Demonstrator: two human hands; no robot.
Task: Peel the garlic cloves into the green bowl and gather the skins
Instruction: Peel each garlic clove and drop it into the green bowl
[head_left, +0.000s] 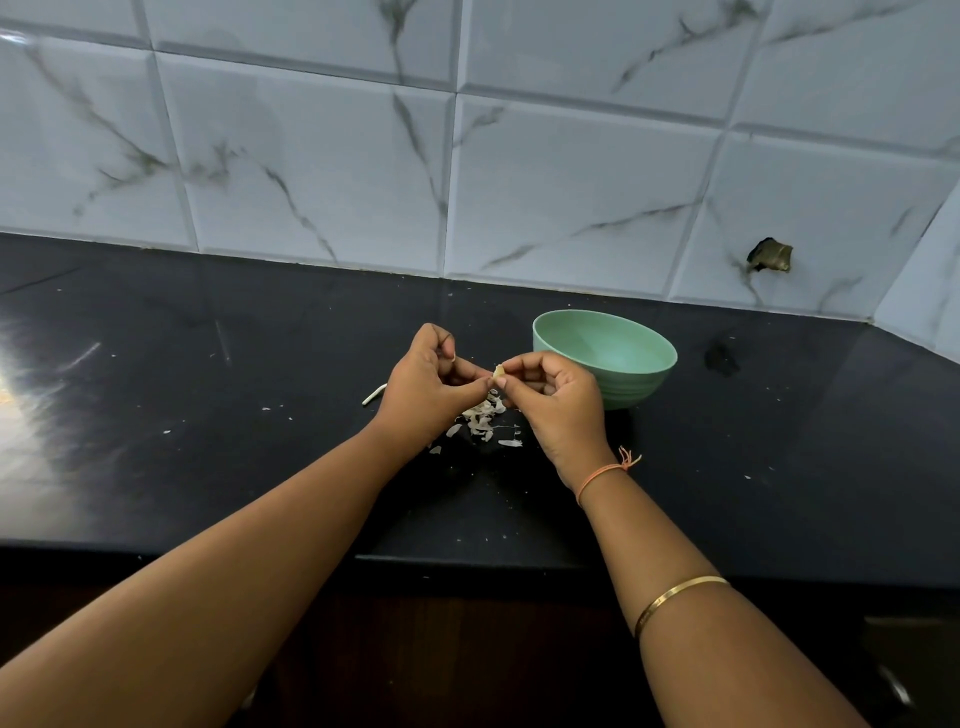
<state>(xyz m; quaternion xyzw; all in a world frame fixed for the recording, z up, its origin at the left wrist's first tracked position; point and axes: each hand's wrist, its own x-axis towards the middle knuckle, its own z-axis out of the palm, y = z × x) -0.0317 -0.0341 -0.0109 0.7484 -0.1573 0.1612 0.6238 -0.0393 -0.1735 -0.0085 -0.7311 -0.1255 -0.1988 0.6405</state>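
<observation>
A garlic clove (498, 370) is pinched by the left hand (431, 384) and the right hand (550, 400) together, so peeling seems to be under way. Skins (485, 422) are spread on the desk (260, 467) under both hands. The green bowl (631, 387) is just beyond the right hand, and the clean clove should be dropped there next.

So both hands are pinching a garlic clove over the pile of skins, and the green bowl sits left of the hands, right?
Not quite: the head view shows the green bowl on the right, just beyond the right hand. Otherwise yes: it and the left hand pinch the garlic clove over the pile of skins.
</observation>
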